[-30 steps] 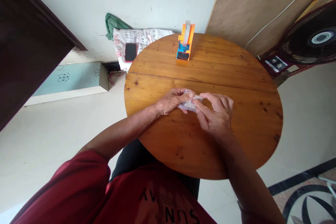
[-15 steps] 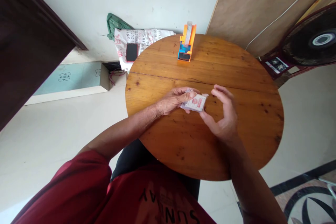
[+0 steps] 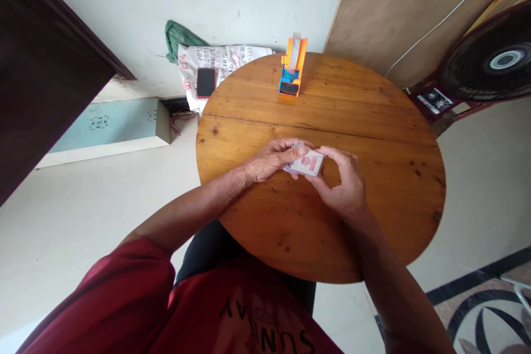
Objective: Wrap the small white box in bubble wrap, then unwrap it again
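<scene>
Farther out — beyond the held packet (image 3: pixel 312 162) — stands a tape dispenser (image 3: pixel 291 74).

– What colours is the small packet (image 3: pixel 312 162)?
– White, printed red
– And the round table (image 3: pixel 265 232)?
– Orange-brown wood, spotted with dark knots
– By its far edge?
– A tape dispenser (image 3: pixel 291 74), orange and blue
– Beyond its far left edge?
– A white sack (image 3: pixel 229 61), lettered black and red
</scene>
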`<action>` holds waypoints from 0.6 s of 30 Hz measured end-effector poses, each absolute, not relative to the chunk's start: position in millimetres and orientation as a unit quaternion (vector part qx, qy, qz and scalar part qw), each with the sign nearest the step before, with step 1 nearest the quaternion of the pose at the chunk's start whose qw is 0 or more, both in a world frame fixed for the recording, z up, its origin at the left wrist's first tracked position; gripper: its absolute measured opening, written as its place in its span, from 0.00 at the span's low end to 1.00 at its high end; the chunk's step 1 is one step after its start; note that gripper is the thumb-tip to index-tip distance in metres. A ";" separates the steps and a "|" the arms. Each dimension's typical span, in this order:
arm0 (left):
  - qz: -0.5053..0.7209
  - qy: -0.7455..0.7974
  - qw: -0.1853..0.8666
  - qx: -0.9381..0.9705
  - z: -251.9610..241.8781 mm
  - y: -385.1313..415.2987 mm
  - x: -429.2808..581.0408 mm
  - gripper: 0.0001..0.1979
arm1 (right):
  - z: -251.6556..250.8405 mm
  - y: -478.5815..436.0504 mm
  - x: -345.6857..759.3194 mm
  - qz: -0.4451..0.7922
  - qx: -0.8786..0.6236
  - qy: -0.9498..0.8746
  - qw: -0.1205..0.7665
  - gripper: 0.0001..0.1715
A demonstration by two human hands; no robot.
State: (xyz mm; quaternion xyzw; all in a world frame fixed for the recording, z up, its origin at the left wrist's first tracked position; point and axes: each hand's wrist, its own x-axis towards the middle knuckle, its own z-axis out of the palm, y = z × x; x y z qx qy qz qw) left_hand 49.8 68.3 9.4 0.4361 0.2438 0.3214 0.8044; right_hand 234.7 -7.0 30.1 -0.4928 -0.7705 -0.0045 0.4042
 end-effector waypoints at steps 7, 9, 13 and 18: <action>0.358 0.298 0.728 0.503 19.4 70.0 43.6 0.26 | 29.0 -7.9 237.0 0.005 -0.508 -0.760 0.406 0.31; 0.377 0.310 0.701 0.520 20.4 71.1 40.9 0.25 | 27.7 -7.9 237.4 0.021 -0.523 -0.752 0.401 0.31; 0.372 0.318 0.694 0.528 15.1 71.6 39.1 0.21 | 22.2 -7.4 233.4 0.066 -0.545 -0.744 0.382 0.32; 0.339 0.331 0.691 0.546 9.3 70.1 38.9 0.16 | 17.6 -5.5 226.6 0.092 -0.564 -0.748 0.338 0.33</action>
